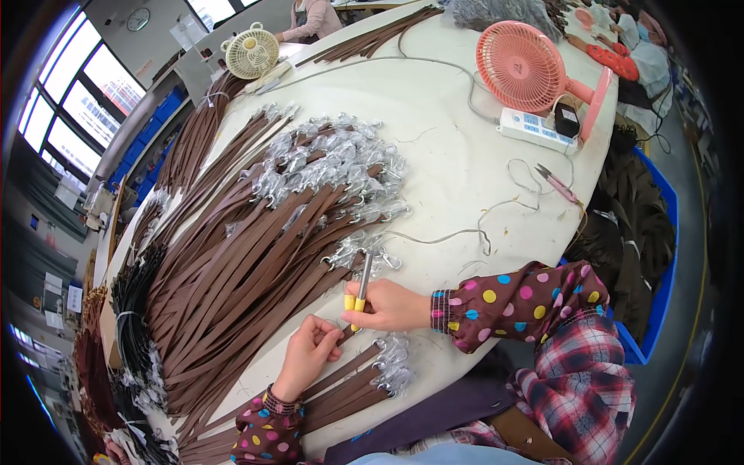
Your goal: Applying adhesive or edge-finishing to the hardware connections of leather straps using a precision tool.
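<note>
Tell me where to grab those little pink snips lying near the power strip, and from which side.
Grip the pink scissors around the pink handle end, the part nearer the table edge. Their metal tips point up toward the white power strip, so come from the edge side, likely with the right hand, clear of the blades and the loose cord beside them.

— Any packaging on the table?

— Clear plastic wrapping (333, 155) covers the metal clasps on the brown straps, from the upper centre down to mid-frame. A smaller wrapped cluster (394, 364) lies at lower centre.

— Labels or signs?

— White paper sheets (54, 291) hang at the far left edge. A pale rectangular sign (146, 70) sits on the wall at upper left.

— Screens?

— None that I can make out.
</note>
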`<state>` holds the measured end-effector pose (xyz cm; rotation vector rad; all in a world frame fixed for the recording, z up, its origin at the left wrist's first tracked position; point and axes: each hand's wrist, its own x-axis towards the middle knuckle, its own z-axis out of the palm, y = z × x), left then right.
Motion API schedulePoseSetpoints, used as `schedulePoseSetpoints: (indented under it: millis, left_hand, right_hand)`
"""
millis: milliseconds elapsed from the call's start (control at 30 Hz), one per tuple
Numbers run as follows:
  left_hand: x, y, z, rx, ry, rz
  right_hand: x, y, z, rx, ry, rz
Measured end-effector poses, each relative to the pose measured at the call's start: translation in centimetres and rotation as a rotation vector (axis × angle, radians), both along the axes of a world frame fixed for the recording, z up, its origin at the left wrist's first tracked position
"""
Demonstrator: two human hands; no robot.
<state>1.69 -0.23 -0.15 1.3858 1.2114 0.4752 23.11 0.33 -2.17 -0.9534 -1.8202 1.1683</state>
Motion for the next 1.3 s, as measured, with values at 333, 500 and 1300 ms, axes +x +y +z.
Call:
schedulePoseSetpoints:
  millis: [333, 500, 1300]
  left_hand:
    - [-0.4, 0.4, 0.4, 0.013, -0.015, -0.039]
    - [-0.6, 0.0, 0.1, 0.024, -0.017, 0.002]
    - [-1.0, -0.2, 0.0, 0.098, -0.001, -0.126]
  right_hand:
    - [-0.3, 0.0, 0.3, -0.132, 0.071, 0.014]
    - [-0.2, 0.3, 0.5, -0.119, -0.005, 0.032]
    - [-0.3, -0.5, 0.5, -0.325, 0.059, 0.057]
